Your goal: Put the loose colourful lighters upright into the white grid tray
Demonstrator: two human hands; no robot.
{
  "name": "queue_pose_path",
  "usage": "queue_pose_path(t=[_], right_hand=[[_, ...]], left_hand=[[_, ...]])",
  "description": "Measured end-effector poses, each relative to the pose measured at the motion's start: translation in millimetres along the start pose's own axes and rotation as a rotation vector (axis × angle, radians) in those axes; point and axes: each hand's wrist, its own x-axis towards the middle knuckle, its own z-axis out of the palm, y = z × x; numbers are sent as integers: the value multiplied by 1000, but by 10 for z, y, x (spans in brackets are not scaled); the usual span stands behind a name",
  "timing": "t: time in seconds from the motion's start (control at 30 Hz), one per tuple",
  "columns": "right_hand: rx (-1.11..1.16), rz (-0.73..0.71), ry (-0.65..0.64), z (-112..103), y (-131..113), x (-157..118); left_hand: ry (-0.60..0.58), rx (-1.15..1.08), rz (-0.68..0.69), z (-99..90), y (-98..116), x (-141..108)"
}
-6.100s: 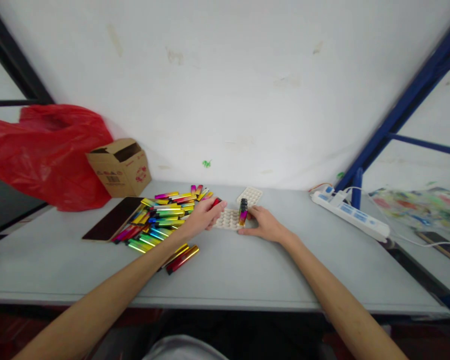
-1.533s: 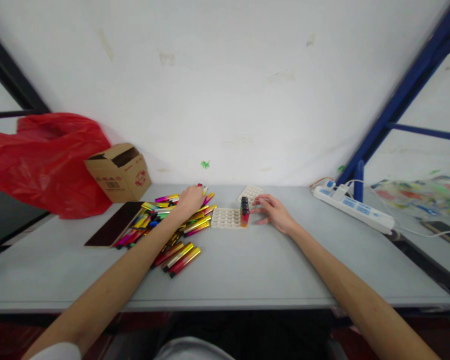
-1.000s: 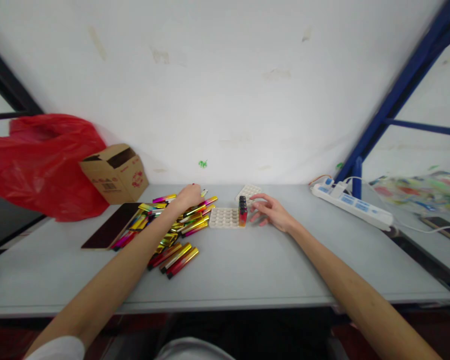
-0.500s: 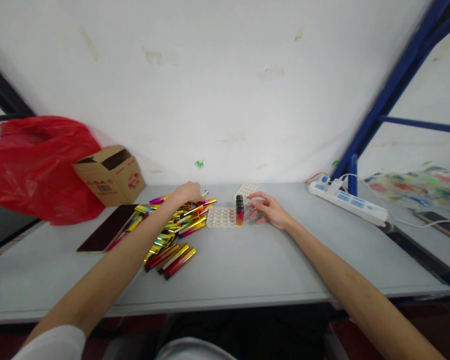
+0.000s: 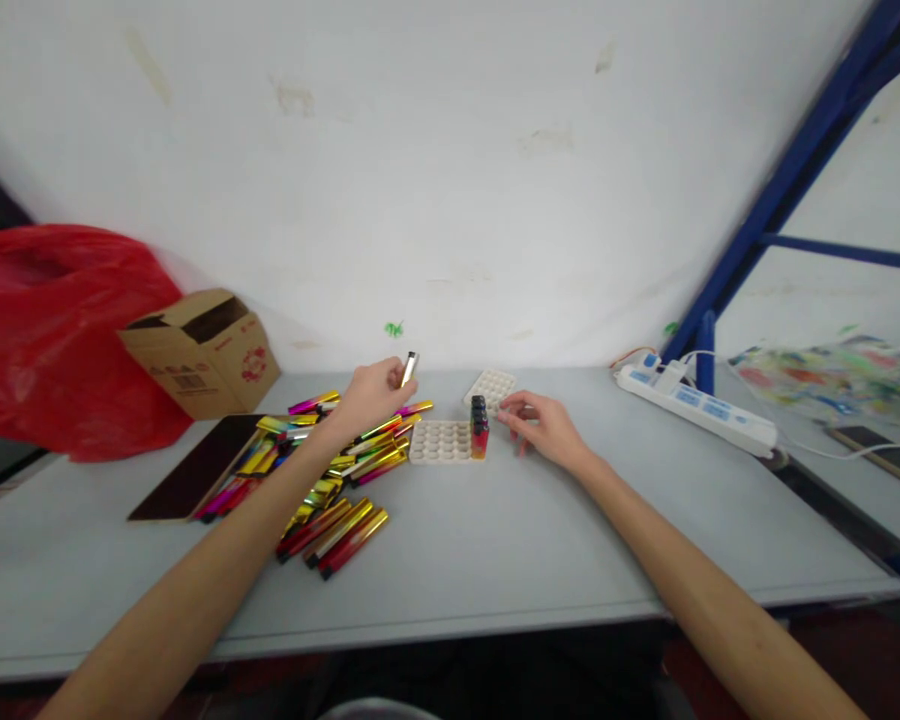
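My left hand (image 5: 379, 388) grips a shiny lighter (image 5: 409, 370), black end up, above the back of a pile of metallic lighters (image 5: 375, 455). A white tray with round hollows (image 5: 440, 442) lies right of the pile. Along its right end stands a row of upright lighters (image 5: 479, 430) with black tops and red-orange bodies. My right hand (image 5: 534, 420) is just right of that row, its fingers apart and slightly curled, with nothing visible in them. Behind the row lies a second white tray (image 5: 491, 385).
At the left are a red plastic bag (image 5: 67, 340), an open cardboard box (image 5: 210, 355) and a dark flat panel (image 5: 191, 470). A white power strip (image 5: 697, 405) with cables lies at the right, near a blue metal frame (image 5: 765, 210).
My left hand has lifted a lighter up from the pile, and it now shows upright in the fingers. My right hand has shifted slightly beside the row. The view has moved a little.
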Motion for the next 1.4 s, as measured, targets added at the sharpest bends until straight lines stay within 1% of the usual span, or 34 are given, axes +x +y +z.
queue_pose_path(t=[0.07, 0.13, 0.2, 0.27, 0.37, 0.5, 0.63, 0.7, 0.87, 0.93, 1.03, 1.3, 1.4], right_hand=[[-96, -51, -21, -20, -40, -9], [-164, -93, -18, -35, -70, -22], [-218, -123, -53, -42, -81, -37], [-256, -132, -111, -41, -77, -53], [-318, -137, -171, -22, -66, -68], [-388, -161, -230, 9, -78, -72], [-409, -164, -245, 12, -74, -67], [-424, -174, -251, 6, -59, -65], [-444, -197, -250, 1, -46, -67], [-445, -201, -249, 9, -57, -69], [-487, -202, -252, 34, -69, -68], [-612, -199, -263, 129, -47, -49], [-647, -186, -249, 162, -36, -50]], left_hand=[[-91, -450, 44, 14, 67, -136], [-180, -819, 38, 50, 138, -267], [-237, -1030, -13, 97, 206, -377], [-299, -1121, -75, 144, 268, -454], [-376, -1150, -121, 218, 339, -512], [-359, -1165, -151, 345, 400, -537], [-365, -1230, -216, 432, 445, -567], [-388, -1235, -237, 431, 460, -584], [-526, -1227, -305, 367, 465, -586], [-554, -1236, -327, 353, 463, -574], [-589, -1239, -324, 348, 469, -566], [-574, -1240, -321, 335, 489, -599], [-554, -1250, -321, 330, 495, -602]])
